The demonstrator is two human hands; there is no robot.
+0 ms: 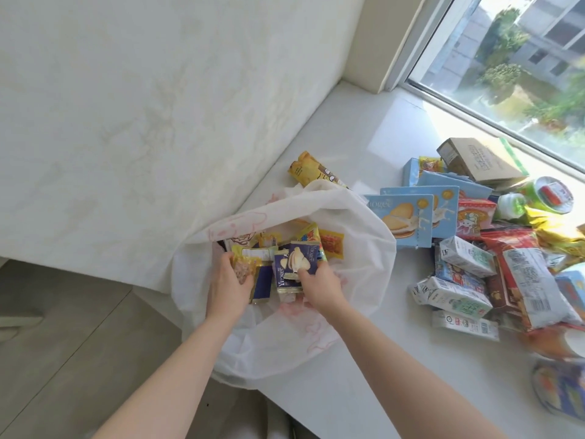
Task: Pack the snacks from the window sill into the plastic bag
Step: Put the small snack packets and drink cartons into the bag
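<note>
A white plastic bag (357, 248) with pink print lies open at the left end of the window sill (364, 128). Both hands reach into its mouth. My left hand (226, 282) grips a yellow snack packet (245, 259). My right hand (319, 285) pinches dark blue and gold biscuit packets (296, 264). More small yellow and orange packets (330, 242) lie deeper in the bag. A pile of snacks stays on the sill to the right: light blue biscuit boxes (402, 217), small milk cartons (456, 294) and a red bag (519, 280).
A yellow wrapped snack (311, 169) lies behind the bag. A brown cardboard box (478, 160) and a green cup (552, 194) sit by the window glass (506, 58). A white wall (142, 122) stands left of the sill; the floor (63, 343) is below.
</note>
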